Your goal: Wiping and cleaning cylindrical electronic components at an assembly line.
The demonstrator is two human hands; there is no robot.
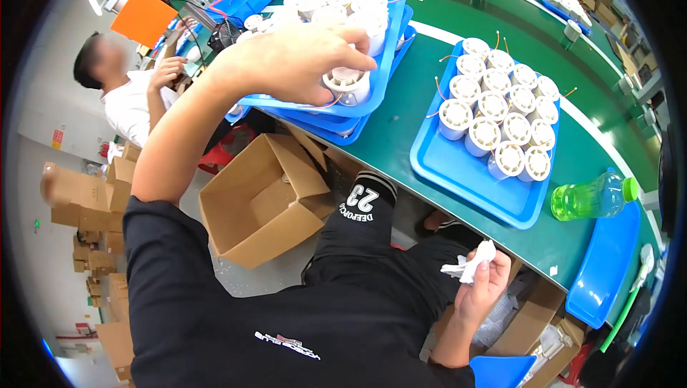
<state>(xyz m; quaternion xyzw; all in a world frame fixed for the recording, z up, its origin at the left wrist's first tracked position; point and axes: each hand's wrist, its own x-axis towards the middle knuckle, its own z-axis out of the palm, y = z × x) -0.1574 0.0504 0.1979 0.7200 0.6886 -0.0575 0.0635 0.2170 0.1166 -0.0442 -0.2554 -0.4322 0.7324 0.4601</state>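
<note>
My left hand (297,62) reaches over a stacked blue tray (393,48) at the upper left. Its thumb and fingers are closed around a white cylindrical part (348,90) with a slotted top, at the tray's near corner. More such white parts crowd that tray, some hidden behind my hand. Low on the right, in front of the table edge, my right hand (485,291) pinches a crumpled white tissue (474,264). A second blue tray (458,170) holds rows of white cylinders (492,105) with thin orange wires sticking out.
A green bottle (590,196) stands right of the second tray, near an empty blue tray (608,266). Below the green table (390,148) is an open cardboard box (261,198). Another person (125,87) works at the far left. Cartons (86,195) are piled beyond.
</note>
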